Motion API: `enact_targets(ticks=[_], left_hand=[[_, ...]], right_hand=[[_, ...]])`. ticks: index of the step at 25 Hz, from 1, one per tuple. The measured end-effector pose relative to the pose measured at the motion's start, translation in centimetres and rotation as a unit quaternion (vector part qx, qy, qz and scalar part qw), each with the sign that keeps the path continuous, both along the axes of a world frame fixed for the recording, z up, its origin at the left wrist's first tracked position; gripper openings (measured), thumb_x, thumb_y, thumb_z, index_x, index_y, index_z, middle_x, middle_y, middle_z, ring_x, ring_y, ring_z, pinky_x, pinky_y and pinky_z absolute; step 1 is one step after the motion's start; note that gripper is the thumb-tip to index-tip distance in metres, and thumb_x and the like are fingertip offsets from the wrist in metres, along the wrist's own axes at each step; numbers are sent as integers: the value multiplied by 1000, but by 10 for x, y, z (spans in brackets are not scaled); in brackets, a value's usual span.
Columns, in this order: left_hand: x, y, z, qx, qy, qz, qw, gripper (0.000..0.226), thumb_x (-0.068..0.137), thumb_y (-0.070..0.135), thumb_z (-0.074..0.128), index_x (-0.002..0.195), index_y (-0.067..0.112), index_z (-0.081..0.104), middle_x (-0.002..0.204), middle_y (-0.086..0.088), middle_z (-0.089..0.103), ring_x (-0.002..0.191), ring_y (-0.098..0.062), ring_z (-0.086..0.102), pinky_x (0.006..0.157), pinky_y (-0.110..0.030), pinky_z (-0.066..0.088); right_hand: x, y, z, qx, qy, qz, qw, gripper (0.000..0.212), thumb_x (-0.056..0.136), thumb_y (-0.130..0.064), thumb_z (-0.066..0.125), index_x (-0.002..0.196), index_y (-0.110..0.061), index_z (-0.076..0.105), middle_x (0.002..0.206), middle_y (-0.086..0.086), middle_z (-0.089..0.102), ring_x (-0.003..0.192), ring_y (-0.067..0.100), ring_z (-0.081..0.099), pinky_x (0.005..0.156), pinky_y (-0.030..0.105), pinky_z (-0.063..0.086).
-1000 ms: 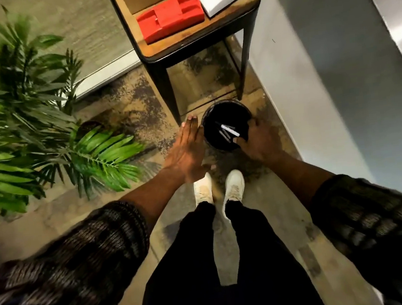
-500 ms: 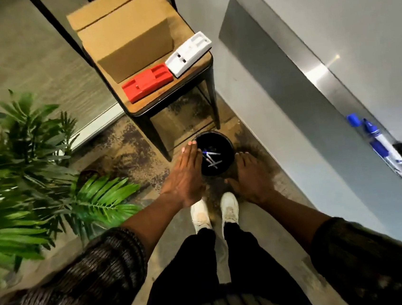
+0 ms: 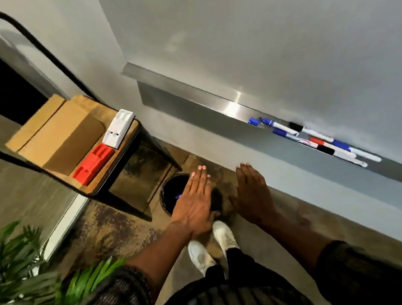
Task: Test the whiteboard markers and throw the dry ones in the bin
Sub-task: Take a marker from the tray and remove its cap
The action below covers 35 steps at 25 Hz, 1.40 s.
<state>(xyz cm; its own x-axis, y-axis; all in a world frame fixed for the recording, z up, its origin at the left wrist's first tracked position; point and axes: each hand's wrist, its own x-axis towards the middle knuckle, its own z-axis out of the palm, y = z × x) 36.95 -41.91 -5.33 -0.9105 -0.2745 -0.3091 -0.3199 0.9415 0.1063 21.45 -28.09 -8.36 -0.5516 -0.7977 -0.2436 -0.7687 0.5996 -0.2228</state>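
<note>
A small black bin [image 3: 170,191] stands on the floor under a side table; a blue bit of a marker shows inside it. My left hand [image 3: 194,202] hovers flat over the bin's right half, fingers stretched out and empty. My right hand [image 3: 254,194] is flat and empty too, just right of the bin, near the wall. Several whiteboard markers [image 3: 312,138] with blue, black and red caps lie on the metal tray [image 3: 230,109] below the whiteboard [image 3: 281,32] at the right.
A wooden side table [image 3: 123,150] at the left holds a cardboard box [image 3: 57,140], a white eraser [image 3: 118,128] and a red one [image 3: 93,163]. A leafy plant [image 3: 17,278] fills the lower left. My white shoes [image 3: 212,245] stand just behind the bin.
My head has lifted and turned right, bringing the whiteboard and its marker tray into view. My right hand left the bin's rim and opened flat; my left hand now covers part of the bin.
</note>
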Motion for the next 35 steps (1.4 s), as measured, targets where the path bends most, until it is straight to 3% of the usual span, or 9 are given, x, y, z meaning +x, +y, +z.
enact_targets(ticks=[3, 7, 11, 18, 24, 31, 35], left_hand=[[-26, 12, 1, -23, 21, -63, 998, 108, 102, 68, 43, 167, -7, 3, 174, -33, -12, 164, -44, -16, 133, -51, -14], [-56, 33, 6, -37, 32, -131, 990, 107, 104, 70, 35, 167, -7, -6, 173, -32, -19, 163, -44, -21, 133, -51, -14], [-82, 61, 9, -34, 35, -183, 982, 104, 106, 70, 32, 167, -4, -8, 173, -29, -22, 162, -42, -23, 134, -50, -10], [-149, 109, 17, -43, 24, -214, 976, 103, 106, 71, 30, 167, -1, -12, 172, -27, -27, 160, -40, -28, 125, -46, -25], [-212, 144, 18, -40, -8, -178, 983, 103, 107, 68, 36, 167, 0, -14, 171, -25, -31, 160, -40, -30, 135, -50, -8], [-257, 166, 15, -40, -12, -112, 993, 119, 103, 71, 46, 162, -2, -28, 167, -25, -41, 157, -39, -38, 134, -49, -12], [-266, 165, 1, -32, -21, -106, 994, 125, 100, 69, 53, 160, -2, -31, 166, -26, -43, 156, -40, -39, 134, -50, -12]], right_hand=[[-5, 37, 5, -27, 20, -77, 996, 91, 87, -50, 74, 152, 4, 42, 158, 28, 44, 149, 44, 40, 123, 54, 35], [-10, 87, 12, -38, 40, -168, 984, 92, 88, -51, 71, 156, 1, 38, 161, 23, 41, 153, 38, 35, 127, 48, 30], [-17, 127, 17, -82, 40, -236, 967, 85, 87, -43, 70, 152, 4, 44, 157, 25, 47, 149, 40, 42, 124, 50, 35], [-71, 192, 16, -152, 133, -227, 953, 70, 86, -28, 74, 142, 9, 55, 144, 31, 58, 135, 47, 56, 110, 57, 49], [-145, 234, 24, -113, 146, -241, 953, 67, 87, -27, 82, 144, -1, 57, 144, 23, 62, 132, 40, 61, 112, 50, 47], [-207, 244, 20, -167, 162, -184, 955, 55, 79, -19, 88, 128, -8, 66, 123, 15, 71, 112, 37, 68, 97, 48, 55], [-226, 241, 10, -154, 151, -150, 965, 47, 83, -25, 84, 124, -13, 66, 116, 9, 68, 108, 33, 64, 90, 45, 52]])
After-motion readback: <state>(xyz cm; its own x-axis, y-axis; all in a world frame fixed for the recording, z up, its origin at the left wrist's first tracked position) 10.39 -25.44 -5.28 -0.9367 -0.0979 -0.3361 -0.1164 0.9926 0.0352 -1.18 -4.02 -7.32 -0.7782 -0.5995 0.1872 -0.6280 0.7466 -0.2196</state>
